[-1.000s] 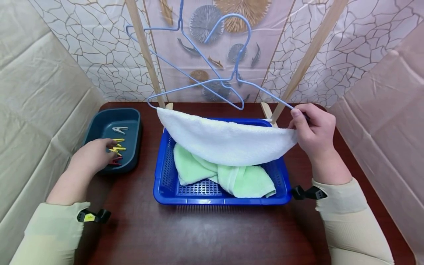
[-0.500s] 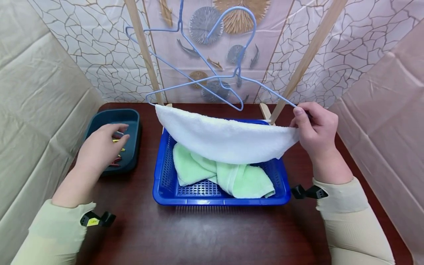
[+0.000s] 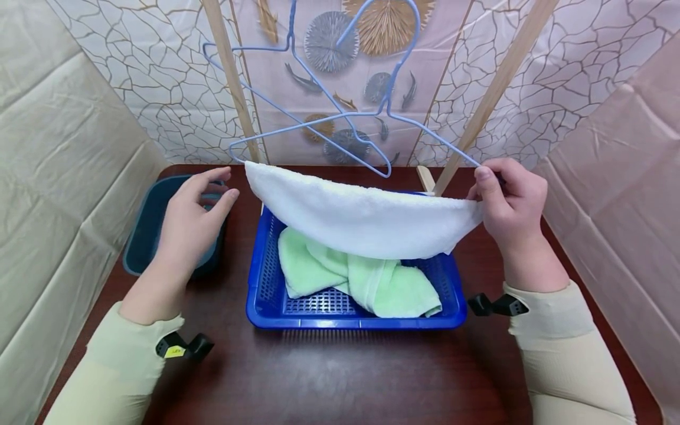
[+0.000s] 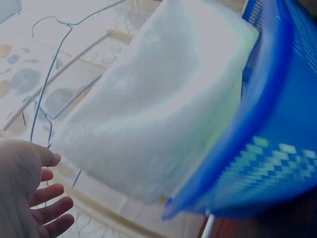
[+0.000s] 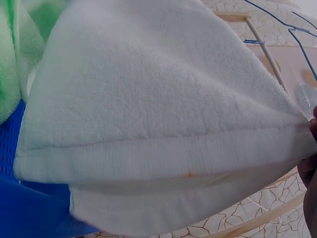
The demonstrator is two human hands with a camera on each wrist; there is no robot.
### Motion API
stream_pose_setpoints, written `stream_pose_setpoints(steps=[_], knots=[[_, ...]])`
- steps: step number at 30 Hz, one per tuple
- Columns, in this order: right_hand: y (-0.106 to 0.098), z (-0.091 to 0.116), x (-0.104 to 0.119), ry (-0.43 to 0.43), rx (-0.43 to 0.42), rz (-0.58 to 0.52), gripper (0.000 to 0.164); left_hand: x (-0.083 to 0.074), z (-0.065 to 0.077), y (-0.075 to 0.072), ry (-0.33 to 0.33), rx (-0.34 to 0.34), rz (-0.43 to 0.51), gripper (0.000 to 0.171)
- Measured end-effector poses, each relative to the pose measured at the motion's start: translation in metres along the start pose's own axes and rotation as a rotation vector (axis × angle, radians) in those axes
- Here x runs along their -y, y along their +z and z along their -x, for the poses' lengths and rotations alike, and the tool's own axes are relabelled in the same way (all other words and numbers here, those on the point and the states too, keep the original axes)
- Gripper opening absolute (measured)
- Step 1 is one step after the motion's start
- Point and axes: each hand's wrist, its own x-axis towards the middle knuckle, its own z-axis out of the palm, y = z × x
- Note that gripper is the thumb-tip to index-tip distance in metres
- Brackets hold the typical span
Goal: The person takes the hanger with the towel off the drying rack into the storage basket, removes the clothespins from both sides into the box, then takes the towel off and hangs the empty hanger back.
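Note:
My right hand (image 3: 512, 198) pinches the right end of a light blue wire clothes hanger (image 3: 435, 138) together with the corner of a white towel (image 3: 361, 218). Draped along the hanger, the towel sags above a blue basket (image 3: 356, 323). A small dark piece shows at the right fingers. My left hand (image 3: 193, 218) is in the air between a dark teal bin (image 3: 139, 227) and the hanger's left end, thumb and fingers apart. In the left wrist view, its loosely bent fingers (image 4: 52, 210) are near the towel's corner and hold nothing visible.
Green towels (image 3: 372, 289) lie in the basket. Behind, a second blue hanger (image 3: 303, 121) hangs between two wooden poles (image 3: 491, 88) of a rack. The left hand covers much of the bin. Beige fabric walls (image 3: 611, 195) flank the brown table (image 3: 329, 378).
My left hand has lifted out of the bin, away from the clothespins, and moved right and up toward the hanger's left end. The right hand has raised the hanger and towel slightly.

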Motion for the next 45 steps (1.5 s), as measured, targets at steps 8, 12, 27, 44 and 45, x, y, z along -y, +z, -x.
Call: stream_pose_setpoints(steps=[8, 12, 27, 44, 45], knots=[[-0.001, -0.004, 0.002, -0.011, -0.009, -0.033, 0.029, -0.017, -0.005, 0.015, 0.043, -0.058, 0.133, 0.046], [-0.001, -0.005, 0.004, -0.007, -0.020, -0.051, 0.028, -0.020, -0.006, 0.018, 0.057, -0.078, 0.162, 0.044], [0.000, -0.005, 0.003, -0.008, -0.028, -0.042, 0.031, -0.021, -0.006, 0.024, 0.055, -0.124, 0.176, 0.037], [0.001, -0.002, 0.002, 0.020, -0.063, -0.034, 0.027, -0.021, -0.003, 0.030, 0.041, -0.059, 0.157, 0.049], [0.001, -0.002, 0.002, 0.021, -0.068, -0.035, 0.027, -0.021, -0.002, 0.030, 0.045, -0.052, 0.161, 0.050]])
